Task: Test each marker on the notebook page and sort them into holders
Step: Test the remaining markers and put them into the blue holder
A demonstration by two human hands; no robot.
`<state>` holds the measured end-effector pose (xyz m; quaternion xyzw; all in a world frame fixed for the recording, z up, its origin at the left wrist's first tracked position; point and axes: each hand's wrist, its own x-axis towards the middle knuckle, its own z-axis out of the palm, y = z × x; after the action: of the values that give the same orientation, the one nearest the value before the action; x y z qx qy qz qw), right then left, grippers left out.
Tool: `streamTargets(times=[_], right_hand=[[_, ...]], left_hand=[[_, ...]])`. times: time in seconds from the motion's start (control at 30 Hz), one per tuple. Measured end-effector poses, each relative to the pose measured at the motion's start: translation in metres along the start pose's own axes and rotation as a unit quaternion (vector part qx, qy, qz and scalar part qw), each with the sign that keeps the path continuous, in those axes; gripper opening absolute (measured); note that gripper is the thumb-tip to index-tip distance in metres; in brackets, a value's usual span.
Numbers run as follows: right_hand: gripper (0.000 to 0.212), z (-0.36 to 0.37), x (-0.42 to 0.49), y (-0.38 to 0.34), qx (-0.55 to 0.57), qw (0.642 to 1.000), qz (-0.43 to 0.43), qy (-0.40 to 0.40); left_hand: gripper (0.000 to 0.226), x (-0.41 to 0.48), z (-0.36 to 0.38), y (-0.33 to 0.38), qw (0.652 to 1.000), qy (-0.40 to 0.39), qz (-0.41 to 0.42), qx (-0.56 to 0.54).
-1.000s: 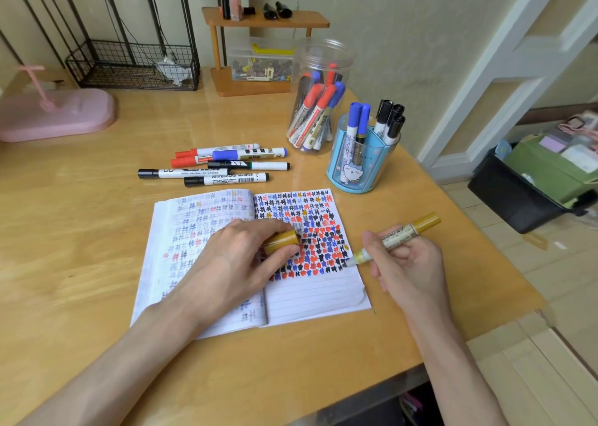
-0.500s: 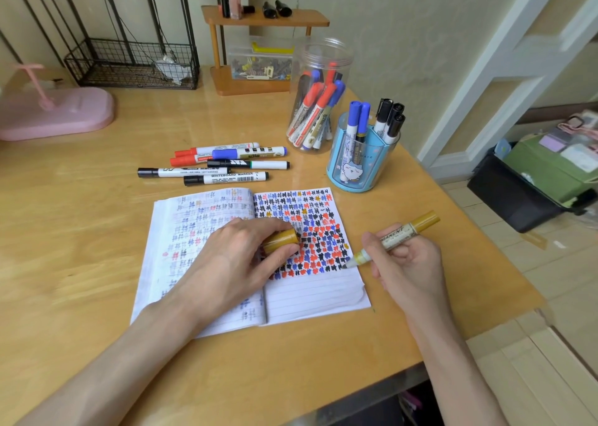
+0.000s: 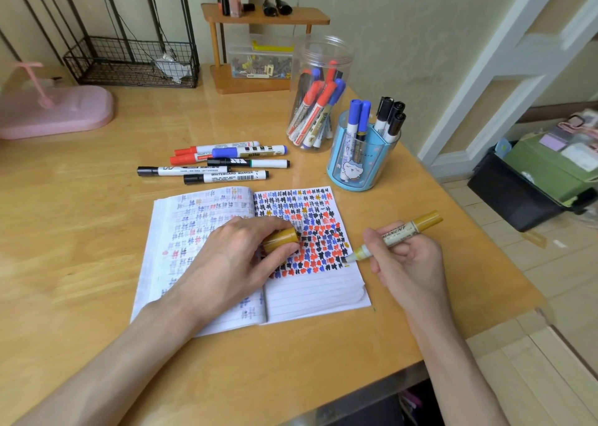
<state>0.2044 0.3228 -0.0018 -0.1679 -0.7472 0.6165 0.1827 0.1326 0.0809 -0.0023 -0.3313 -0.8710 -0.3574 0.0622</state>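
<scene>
- The right hand (image 3: 409, 260) pinches a gold marker (image 3: 393, 237), its tip touching the notebook (image 3: 310, 291) page's right edge.
- The left hand (image 3: 239, 257) rests on the notebook, fingers closed round the gold cap (image 3: 281, 240).
- Six markers (image 3: 213, 163) lie on the desk (image 3: 81, 238) beyond; a clear jar (image 3: 318, 92) and blue holder (image 3: 362, 163) stand nearby.

L hand (image 3: 239, 257), R hand (image 3: 404, 257) clenched (both)
</scene>
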Motion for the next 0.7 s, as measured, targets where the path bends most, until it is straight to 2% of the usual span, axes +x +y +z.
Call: streamTargets(times=[0.17,0.3,0.57,0.7], right_hand=[[0.025,0.0005,0.0005,0.0010,-0.035,0.999,-0.012,-0.009],[0.029,-0.0024,0.0005,0.0019,0.004,1.000,0.004,0.014],[0.026,-0.0006,0.0011,0.0008,-0.033,0.999,-0.014,-0.004],[0.026,-0.0021,0.0013,0.0002,-0.002,1.000,0.005,0.018]], left_hand=[[0.034,0.0004,-0.0004,0.0007,1.000,0.000,0.003,0.004],[0.031,0.0008,-0.0003,0.0005,1.000,0.003,0.003,0.003],[0.031,0.0020,-0.0006,0.0015,1.000,0.005,0.006,0.003],[0.032,0.0017,-0.0003,0.0011,1.000,0.006,0.007,0.004]])
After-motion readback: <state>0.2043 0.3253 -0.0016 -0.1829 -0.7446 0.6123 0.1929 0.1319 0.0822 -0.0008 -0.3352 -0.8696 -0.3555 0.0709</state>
